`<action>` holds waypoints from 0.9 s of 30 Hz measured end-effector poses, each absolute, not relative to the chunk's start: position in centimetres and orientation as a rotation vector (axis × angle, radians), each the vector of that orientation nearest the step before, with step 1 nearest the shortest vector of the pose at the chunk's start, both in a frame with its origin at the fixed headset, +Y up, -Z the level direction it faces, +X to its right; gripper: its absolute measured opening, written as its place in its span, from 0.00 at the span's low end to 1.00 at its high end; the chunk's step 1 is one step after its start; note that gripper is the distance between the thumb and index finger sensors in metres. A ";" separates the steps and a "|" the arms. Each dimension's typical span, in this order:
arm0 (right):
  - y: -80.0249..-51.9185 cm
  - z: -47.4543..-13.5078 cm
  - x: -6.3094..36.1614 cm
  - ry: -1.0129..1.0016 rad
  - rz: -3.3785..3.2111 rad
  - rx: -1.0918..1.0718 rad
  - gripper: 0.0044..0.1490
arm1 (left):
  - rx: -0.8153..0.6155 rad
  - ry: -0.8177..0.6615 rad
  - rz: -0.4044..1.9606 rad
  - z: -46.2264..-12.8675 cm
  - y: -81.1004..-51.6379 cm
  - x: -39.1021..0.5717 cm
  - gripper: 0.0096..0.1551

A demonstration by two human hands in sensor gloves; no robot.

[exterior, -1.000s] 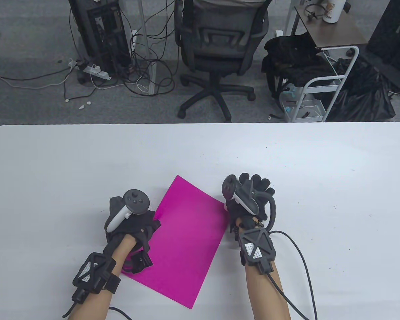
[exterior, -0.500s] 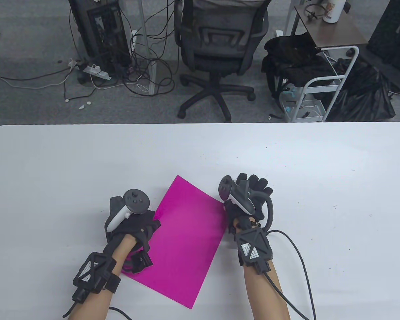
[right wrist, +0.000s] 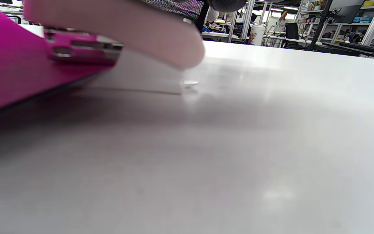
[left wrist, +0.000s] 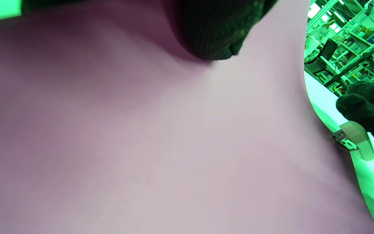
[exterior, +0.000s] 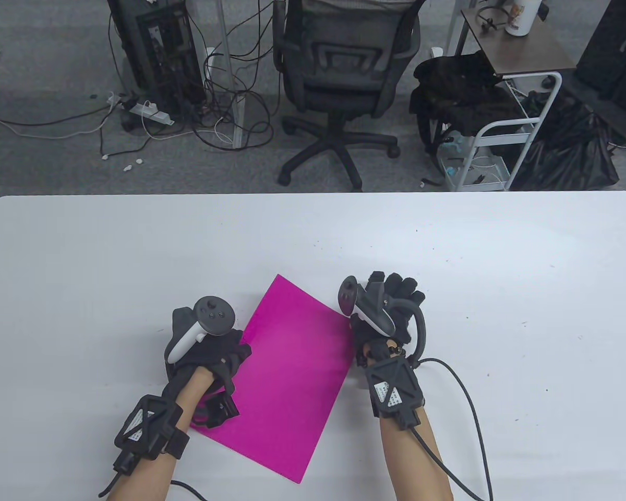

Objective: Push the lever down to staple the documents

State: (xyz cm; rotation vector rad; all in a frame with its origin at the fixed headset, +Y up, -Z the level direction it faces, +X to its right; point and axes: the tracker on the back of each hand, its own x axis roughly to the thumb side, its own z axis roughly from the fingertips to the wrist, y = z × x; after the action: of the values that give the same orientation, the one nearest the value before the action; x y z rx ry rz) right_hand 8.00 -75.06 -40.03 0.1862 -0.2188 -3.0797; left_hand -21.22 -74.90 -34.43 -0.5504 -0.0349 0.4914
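Left hand (exterior: 203,355), right hand (exterior: 391,318) — black knit gloves, grey-white trackers on backs; black lattice wrist modules, white labels, black cables; bare forearms.

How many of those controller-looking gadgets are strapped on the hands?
2. One grey-and-white tracker sits on the back of the left hand, beside the magenta paper sheet; the other is on the right hand at the sheet's right edge.

A sheet of paper (exterior: 287,376) lies tilted on the bench (exterior: 501,261). The left hand (exterior: 203,349) rests on its left edge; the right hand (exterior: 386,318) is at its right corner, over what seems a stapler (right wrist: 115,42). A chair (exterior: 344,88) stands behind the bench.
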 end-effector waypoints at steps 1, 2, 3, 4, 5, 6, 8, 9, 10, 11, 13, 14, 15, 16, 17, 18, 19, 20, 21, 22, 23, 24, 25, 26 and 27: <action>-75.1 -40.0 8.0 -0.221 -3.077 0.186 0.52 | -0.551 -0.035 0.491 -34.4 -74.9 -21.2 0.22; -75.1 -40.0 8.0 -0.222 -3.075 0.186 0.52 | -0.551 -0.035 0.491 -34.5 -74.9 -21.2 0.21; -75.0 -40.0 7.9 -0.225 -3.075 0.188 0.52 | -0.551 -0.035 0.492 -34.5 -74.9 -21.2 0.22; -75.0 -40.0 7.9 -0.226 -3.075 0.190 0.52 | -0.552 -0.035 0.493 -34.5 -74.9 -21.2 0.22; -75.0 -40.0 7.9 -0.228 -3.073 0.191 0.51 | -0.552 -0.035 0.493 -34.5 -74.9 -21.2 0.22; -75.0 -40.0 7.9 -0.229 -3.072 0.191 0.51 | -0.552 -0.035 0.493 -34.5 -74.9 -21.2 0.21; -75.0 -40.0 7.9 -0.228 -3.071 0.192 0.51 | -0.552 -0.035 0.492 -34.5 -74.9 -21.2 0.21; -75.0 -40.0 7.8 -0.227 -3.069 0.192 0.51 | -0.552 -0.035 0.492 -34.5 -74.9 -21.2 0.21; -75.0 -40.0 7.8 -0.227 -3.068 0.191 0.51 | -0.552 -0.035 0.492 -34.5 -74.9 -21.2 0.21; -75.1 -40.0 7.8 -0.226 -3.066 0.191 0.51 | -0.552 -0.035 0.492 -34.5 -74.9 -21.2 0.21; -75.1 -40.0 7.8 -0.228 -3.068 0.192 0.51 | -0.552 -0.034 0.492 -34.5 -74.9 -21.2 0.21; -75.1 -40.0 7.8 -0.229 -3.068 0.193 0.51 | -0.552 -0.034 0.492 -34.5 -74.9 -21.2 0.22; -75.1 -40.0 7.7 -0.232 -3.068 0.193 0.51 | -0.552 -0.034 0.492 -34.5 -74.9 -21.2 0.22; -75.1 -40.0 7.7 -0.233 -3.068 0.193 0.51 | -0.552 -0.034 0.492 -34.5 -74.9 -21.2 0.22; -75.1 -40.0 7.7 -0.234 -3.068 0.194 0.51 | -0.552 -0.034 0.491 -34.5 -74.9 -21.2 0.21; -75.1 -40.0 7.7 -0.235 -3.068 0.194 0.51 | -0.552 -0.034 0.491 -34.5 -74.9 -21.2 0.22; -75.1 -40.0 7.7 -0.236 -3.069 0.194 0.51 | -0.552 -0.034 0.491 -34.5 -74.9 -21.2 0.21; -75.1 -40.0 7.7 -0.240 -3.070 0.192 0.51 | -0.552 -0.034 0.491 -34.5 -74.9 -21.2 0.21; -75.1 -40.0 7.7 -0.247 -3.071 0.192 0.51 | -0.552 -0.034 0.491 -34.5 -74.9 -21.2 0.21; -75.1 -40.0 7.7 -0.252 -3.070 0.194 0.51 | -0.552 -0.034 0.491 -34.5 -74.9 -21.2 0.22; -75.1 -40.0 7.7 -0.257 -3.069 0.197 0.52 | -0.552 -0.034 0.491 -34.5 -74.9 -21.2 0.21; -75.1 -40.1 7.6 -0.264 -3.067 0.199 0.52 | -0.552 -0.034 0.491 -34.5 -74.9 -21.2 0.21; -75.1 -40.1 7.6 -0.270 -3.063 0.200 0.52 | -0.553 -0.033 0.491 -34.5 -74.9 -21.2 0.21; -75.1 -40.1 7.6 -0.278 -3.056 0.205 0.52 | -0.553 -0.033 0.490 -34.5 -74.9 -21.2 0.22; -75.1 -40.1 7.5 -0.281 -3.053 0.205 0.52 | -0.553 -0.033 0.489 -34.5 -74.9 -21.2 0.21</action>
State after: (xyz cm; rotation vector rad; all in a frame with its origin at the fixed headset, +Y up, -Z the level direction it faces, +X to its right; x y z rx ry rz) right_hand 7.52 -75.08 -40.10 0.2054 -0.2809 -3.0535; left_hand -21.16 -74.89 -34.47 -0.5526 -0.0329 0.4893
